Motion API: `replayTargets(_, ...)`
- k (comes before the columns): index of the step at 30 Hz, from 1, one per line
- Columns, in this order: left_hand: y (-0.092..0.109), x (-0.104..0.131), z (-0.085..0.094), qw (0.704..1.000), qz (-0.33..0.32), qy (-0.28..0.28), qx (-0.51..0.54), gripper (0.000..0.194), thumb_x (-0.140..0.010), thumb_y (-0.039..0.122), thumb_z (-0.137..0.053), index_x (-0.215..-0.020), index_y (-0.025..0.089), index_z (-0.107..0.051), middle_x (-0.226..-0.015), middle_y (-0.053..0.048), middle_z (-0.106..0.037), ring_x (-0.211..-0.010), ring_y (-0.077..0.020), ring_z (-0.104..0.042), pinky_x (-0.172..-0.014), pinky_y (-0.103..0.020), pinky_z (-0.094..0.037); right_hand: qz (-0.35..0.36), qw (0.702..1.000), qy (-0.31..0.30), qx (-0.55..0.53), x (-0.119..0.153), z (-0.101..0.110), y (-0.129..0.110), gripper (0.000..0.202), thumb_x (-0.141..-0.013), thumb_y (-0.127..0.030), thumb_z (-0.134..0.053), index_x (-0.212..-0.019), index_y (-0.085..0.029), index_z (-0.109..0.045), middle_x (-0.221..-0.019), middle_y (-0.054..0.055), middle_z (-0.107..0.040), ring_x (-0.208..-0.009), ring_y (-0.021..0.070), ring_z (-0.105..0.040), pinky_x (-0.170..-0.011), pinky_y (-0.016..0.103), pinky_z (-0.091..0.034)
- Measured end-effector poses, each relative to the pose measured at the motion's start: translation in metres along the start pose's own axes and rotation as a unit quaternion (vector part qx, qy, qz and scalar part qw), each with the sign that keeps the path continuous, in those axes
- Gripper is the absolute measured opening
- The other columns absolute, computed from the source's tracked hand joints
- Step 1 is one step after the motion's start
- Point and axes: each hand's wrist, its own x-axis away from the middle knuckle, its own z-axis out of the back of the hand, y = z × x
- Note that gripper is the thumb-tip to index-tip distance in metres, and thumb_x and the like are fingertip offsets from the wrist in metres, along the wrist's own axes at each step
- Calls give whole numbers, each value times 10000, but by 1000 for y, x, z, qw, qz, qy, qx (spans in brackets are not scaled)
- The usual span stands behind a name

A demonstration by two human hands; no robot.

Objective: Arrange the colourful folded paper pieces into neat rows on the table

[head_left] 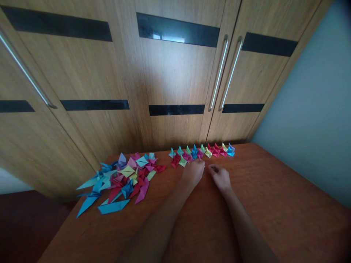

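Observation:
Small folded paper pieces in several colours stand in rows (215, 150) near the table's back edge. My left hand (194, 171) is closed at the front of these rows, its fingertips beside a magenta piece (200, 153); whatever it holds, if anything, is too small to make out. Just right of it, my right hand (220, 176) rests low over the table with thumb and fingertips curled together, and I cannot make out anything between them. A loose pile of folded paper pieces (127, 171), blue, pink, red and pale green, lies on the left side.
The reddish-brown wooden table (263, 182) reaches back to a wooden wardrobe (175, 73) with metal handles (218, 73) and dark strips. A pale blue wall (309, 109) stands at the right. One blue paper strip (113, 206) lies at the pile's front.

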Motion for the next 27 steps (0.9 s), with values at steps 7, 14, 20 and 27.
replayTargets(7, 1, -16, -18, 996, 28, -3, -85, 262, -900, 131, -372, -949, 122, -629, -942, -157, -644, -846, -265, -647, -702, -373, -508, 1, 1000, -3, 17, -1, -1, 0, 242, -758, -347, -481, -854, -239, -675, -822, 12, -705, -784, 199, -647, -752, 296, -466)
replayTargets(14, 3, -23, -19, 992, 34, -15, -117, 260, -886, 91, -376, -950, 128, -625, -935, -144, -656, -846, -251, -653, -703, -343, -515, -4, 1000, -4, 24, -2, -2, 2, 245, -761, -351, -479, -856, -238, -675, -834, 13, -704, -794, 199, -642, -748, 288, -466)
replayTargets(20, 4, -26, -21, 991, 45, -17, -126, 275, -885, 79, -364, -954, 137, -624, -925, -130, -663, -850, -233, -653, -724, -331, -518, -7, 1000, -5, 19, -4, -4, 6, 243, -750, -342, -486, -861, -236, -676, -833, 6, -710, -781, 188, -650, -738, 268, -471)
replayTargets(27, 7, -20, -16, 992, 46, -9, -119, 258, -905, 132, -370, -972, 147, -619, -958, -125, -651, -858, -231, -644, -725, -337, -512, -9, 1000, -5, 16, -3, -3, 3, 238, -752, -336, -492, -867, -245, -679, -815, 1, -709, -777, 187, -653, -736, 271, -469)
